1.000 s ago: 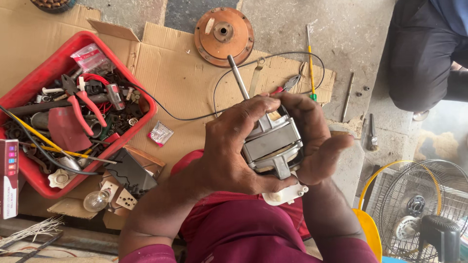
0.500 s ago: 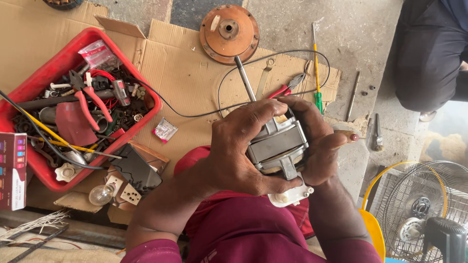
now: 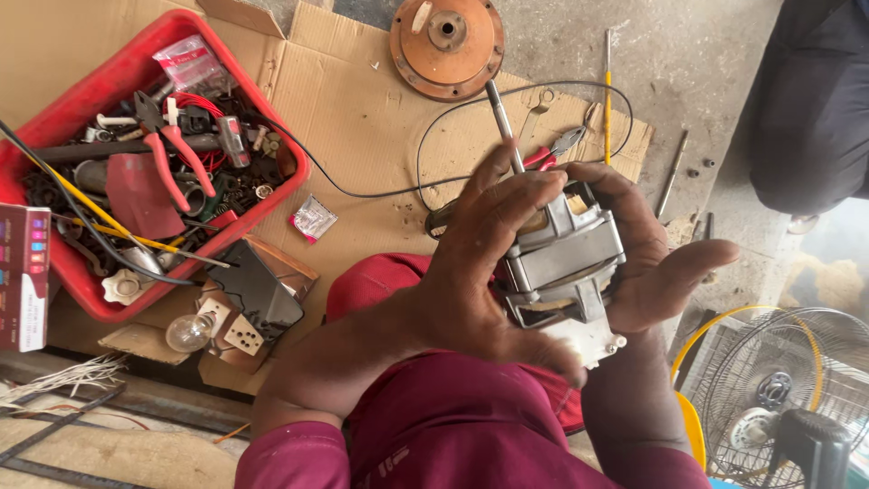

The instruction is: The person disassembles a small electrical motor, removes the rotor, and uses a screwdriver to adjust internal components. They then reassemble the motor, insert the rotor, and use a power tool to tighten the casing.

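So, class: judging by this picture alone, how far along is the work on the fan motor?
Done: the motor is out of the fan; the fan cage stands apart at lower right, and a round orange cover lies on the cardboard. In hand: the left hand and right hand both grip the motor, shaft up. Left: pliers and a screwdriver lie unused; nothing is reassembled.

Two bare forearms, maroon short sleeves bunched above the elbows, matching maroon garment over the lap
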